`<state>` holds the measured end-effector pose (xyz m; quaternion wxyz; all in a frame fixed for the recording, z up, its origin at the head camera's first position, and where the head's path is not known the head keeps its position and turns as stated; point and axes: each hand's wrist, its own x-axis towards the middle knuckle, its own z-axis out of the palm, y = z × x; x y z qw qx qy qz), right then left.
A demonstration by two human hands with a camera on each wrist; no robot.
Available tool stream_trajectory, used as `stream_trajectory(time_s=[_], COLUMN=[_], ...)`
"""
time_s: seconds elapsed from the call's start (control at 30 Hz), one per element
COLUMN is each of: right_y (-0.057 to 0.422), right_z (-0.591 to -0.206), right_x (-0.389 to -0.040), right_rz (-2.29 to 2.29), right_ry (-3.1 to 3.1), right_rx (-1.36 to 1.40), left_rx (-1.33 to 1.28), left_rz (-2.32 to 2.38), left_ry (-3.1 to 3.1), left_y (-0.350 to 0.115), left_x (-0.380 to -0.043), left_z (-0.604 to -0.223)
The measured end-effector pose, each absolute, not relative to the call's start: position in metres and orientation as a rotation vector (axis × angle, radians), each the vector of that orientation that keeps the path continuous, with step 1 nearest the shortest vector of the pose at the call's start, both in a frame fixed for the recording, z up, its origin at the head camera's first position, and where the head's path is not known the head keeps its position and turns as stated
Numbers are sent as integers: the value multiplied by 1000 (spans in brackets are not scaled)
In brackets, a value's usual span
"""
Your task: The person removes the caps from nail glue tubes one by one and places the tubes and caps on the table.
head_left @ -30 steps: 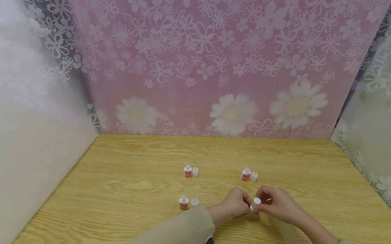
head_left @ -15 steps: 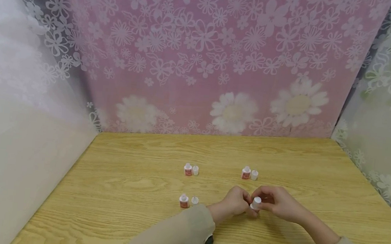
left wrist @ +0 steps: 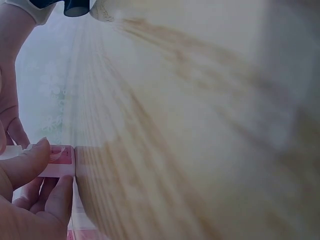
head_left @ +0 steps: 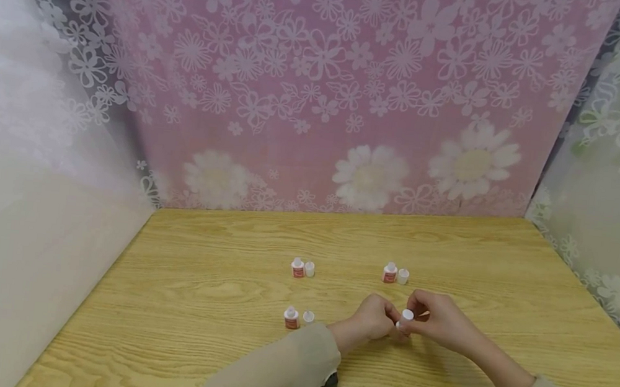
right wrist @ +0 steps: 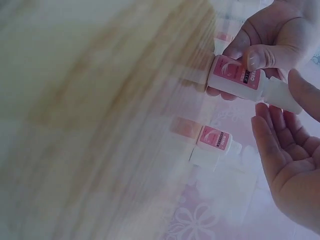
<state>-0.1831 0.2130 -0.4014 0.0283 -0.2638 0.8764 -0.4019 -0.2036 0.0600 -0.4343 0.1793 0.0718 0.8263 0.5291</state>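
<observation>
My left hand (head_left: 375, 318) grips a small white bottle (right wrist: 232, 75) with a pink-red label, thumb across the label and fingers behind. The bottle stands upright at the table surface. My right hand (head_left: 443, 318) pinches the white cap (head_left: 407, 315) between thumb and fingers, and the cap sits over the bottle's neck. From the right wrist, the cap (right wrist: 281, 95) lies in line with the bottle, the right thumb on one side and fingertips on the other. In the left wrist view the bottle's lower part (left wrist: 59, 162) shows beyond the left thumb.
Three similar bottles stand uncapped, each with a white cap beside it: back left (head_left: 298, 268), back right (head_left: 389, 273) and front left (head_left: 291, 318). The wood-grain table (head_left: 188, 356) is bounded by a pink flowered backdrop (head_left: 294, 123) and pale side panels.
My right fingers shift slightly around the cap, closing in and then lifting at the knuckles. My left hand and the bottle stay in place, as do the other bottles.
</observation>
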Motion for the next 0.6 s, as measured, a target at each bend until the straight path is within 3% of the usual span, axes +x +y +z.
stream_trajectory(time_s=[0.6], right_y=[217], right_z=[-393], right_x=[-181], right_rz=[-1331], right_ry=[2656], right_rx=[-894], left_rx=[204], left_rz=[1522], left_ry=[2324], left_y=[60], left_x=[-202], left_z=[-434])
